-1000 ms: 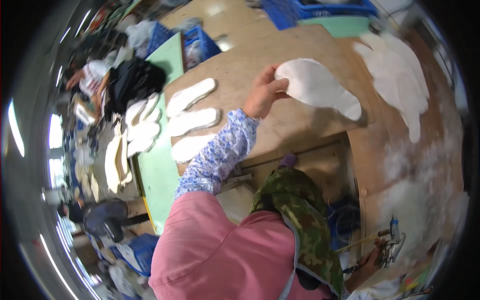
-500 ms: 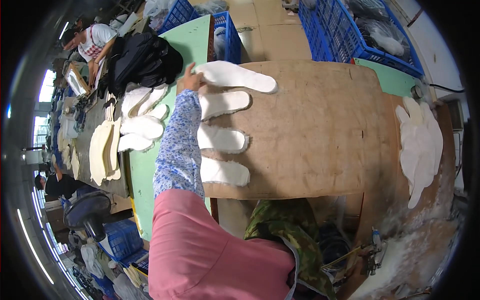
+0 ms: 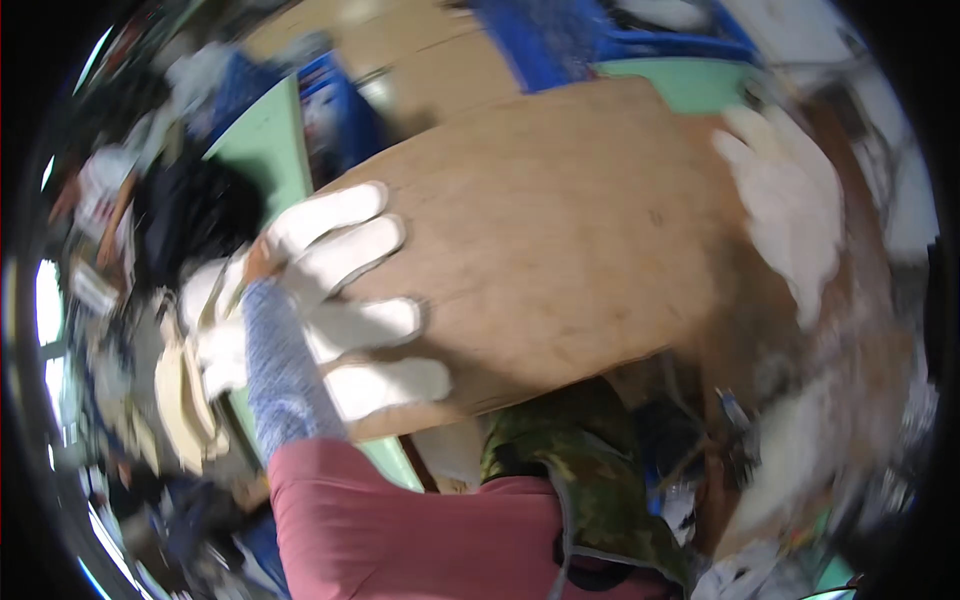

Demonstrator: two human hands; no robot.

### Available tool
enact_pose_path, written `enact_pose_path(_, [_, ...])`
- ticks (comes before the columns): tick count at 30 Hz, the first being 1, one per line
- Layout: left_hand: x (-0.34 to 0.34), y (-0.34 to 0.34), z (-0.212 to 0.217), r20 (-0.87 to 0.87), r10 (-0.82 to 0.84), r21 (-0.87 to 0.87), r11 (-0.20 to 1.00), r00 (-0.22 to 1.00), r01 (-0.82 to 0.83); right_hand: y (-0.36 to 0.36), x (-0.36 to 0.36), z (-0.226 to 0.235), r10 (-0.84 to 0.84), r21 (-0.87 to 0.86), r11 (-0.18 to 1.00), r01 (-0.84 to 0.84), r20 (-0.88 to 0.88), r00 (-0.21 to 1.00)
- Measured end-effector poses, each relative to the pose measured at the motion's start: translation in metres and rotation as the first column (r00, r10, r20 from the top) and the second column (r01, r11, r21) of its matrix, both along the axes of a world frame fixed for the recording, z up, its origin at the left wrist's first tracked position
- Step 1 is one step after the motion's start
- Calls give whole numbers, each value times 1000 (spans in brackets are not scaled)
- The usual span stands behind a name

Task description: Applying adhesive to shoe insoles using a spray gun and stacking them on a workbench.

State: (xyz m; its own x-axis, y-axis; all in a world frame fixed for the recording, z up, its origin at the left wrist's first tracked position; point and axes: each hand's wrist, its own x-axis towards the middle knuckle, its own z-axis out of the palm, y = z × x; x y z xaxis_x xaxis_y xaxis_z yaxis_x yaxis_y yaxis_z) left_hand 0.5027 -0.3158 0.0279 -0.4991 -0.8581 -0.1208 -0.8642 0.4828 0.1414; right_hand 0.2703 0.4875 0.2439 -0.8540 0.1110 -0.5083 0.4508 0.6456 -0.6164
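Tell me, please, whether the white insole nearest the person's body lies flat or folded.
Flat where visible: the white insole shows a rounded end spread on the brown board; the sleeve hides the rest.

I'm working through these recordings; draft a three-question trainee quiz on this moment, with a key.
1. Multiple choice: how many white insoles lie in a row at the left part of the brown board?
A) two
B) four
C) seven

2. True or false: the left hand is nearer to those insoles than to the pile of white pieces on the right.

3. Fill the gap: above the bluish sleeve cover, the person's top is ____ in colour.

Key: 1. B; 2. true; 3. pink.
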Motion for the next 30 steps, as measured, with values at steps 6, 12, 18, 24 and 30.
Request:
enact_pose_path(6, [-43, 16, 15, 99, 594, -345, 773, 798, -532, 5, -6, -17, -108, -101, 990, 98, -95, 990])
enact_pose_path(12, [-287, 69, 36, -548, -525, -264, 847, 652, 461, 55, 7, -21, -245, -385, 905, 183, -117, 962])
enact_pose_path(18, [-544, 486, 31, -778, -548, 75, 404, 307, 912, 115, 41, -30, -418, -387, 853, 349, -109, 902])
enact_pose_path(24, [-696, 699, 31, -475, -646, -139, 726, 598, 674, 168, 86, -26, -637, -433, 716, 547, -84, 766])
enact_pose_path(30, [-747, 701, 47, -525, -572, 371, 513, 630, 774, 241, 138, -40, -761, -385, 619, 685, -76, 644])
